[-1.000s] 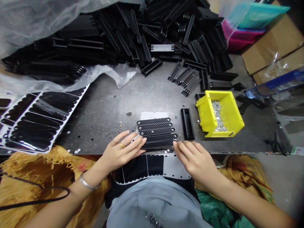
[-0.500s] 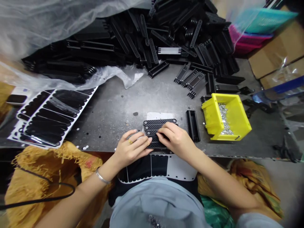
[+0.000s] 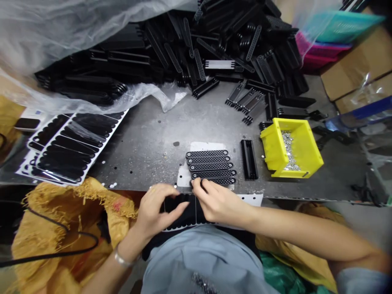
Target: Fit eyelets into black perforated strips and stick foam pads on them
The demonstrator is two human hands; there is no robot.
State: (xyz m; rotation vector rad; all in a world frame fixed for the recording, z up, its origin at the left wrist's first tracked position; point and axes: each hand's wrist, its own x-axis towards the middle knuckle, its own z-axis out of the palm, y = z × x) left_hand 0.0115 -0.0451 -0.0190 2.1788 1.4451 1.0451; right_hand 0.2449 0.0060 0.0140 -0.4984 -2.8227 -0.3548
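Several black mesh-patterned strips (image 3: 211, 166) lie side by side on a white backing sheet (image 3: 183, 178) near the table's front edge. A white sheet of black oval stickers (image 3: 186, 212) rests on my lap just below them. My left hand (image 3: 157, 210) curls over the left part of this sheet, thumb and fingers closed on it. My right hand (image 3: 216, 202) lies across the sheet's top edge. Its fingertips are pinched together at the left end of the nearest strip, and what they hold is hidden.
A yellow bin (image 3: 303, 143) of small silver screws stands to the right, a black ribbed part (image 3: 249, 159) beside it. A large heap of black parts (image 3: 199, 45) fills the back. More sticker sheets (image 3: 70, 147) lie at left, cardboard boxes (image 3: 355, 61) at right.
Both hands have drawn back from the row of strips to the sticker sheet on my lap. The right hand, which lay over the strips, is now pinched at the nearest strip's left end.
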